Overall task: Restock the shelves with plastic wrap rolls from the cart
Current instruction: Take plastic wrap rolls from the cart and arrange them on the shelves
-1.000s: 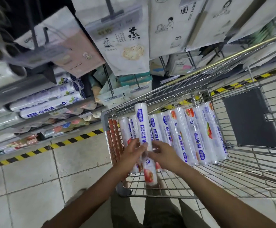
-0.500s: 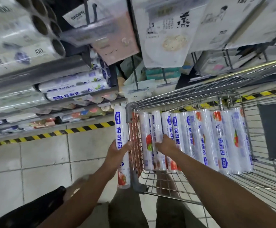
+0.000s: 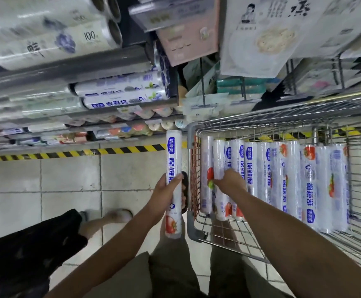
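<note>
Left hand (image 3: 166,193): wrapped round the middle of 1 plastic wrap roll (image 3: 173,155). The roll is upright, outside the cart (image 3: 191,137), just beside its near-left corner and over the floor tiles.

Right hand (image 3: 230,181): inside the cart, fingers curled onto the next roll (image 3: 219,155) at the left end of the row of rolls (image 3: 287,179) leaning on the basket wire. Cannot tell how far the thumb closes.

Likely step: taking a 2nd roll so both go to the shelves (image 3: 67,70) in 1 trip.

To do it well:
- Grip mid-length; the film looks slick and an end grip may let the roll swing.
- Lift straight up, clear of the wire rim, so the neighbours don't topple.
- Turn each roll flat to match the shelved rolls (image 3: 121,97), ends facing the aisle.
- Another person's foot (image 3: 119,215) is near the left hand's path; swing wide of it.
</note>
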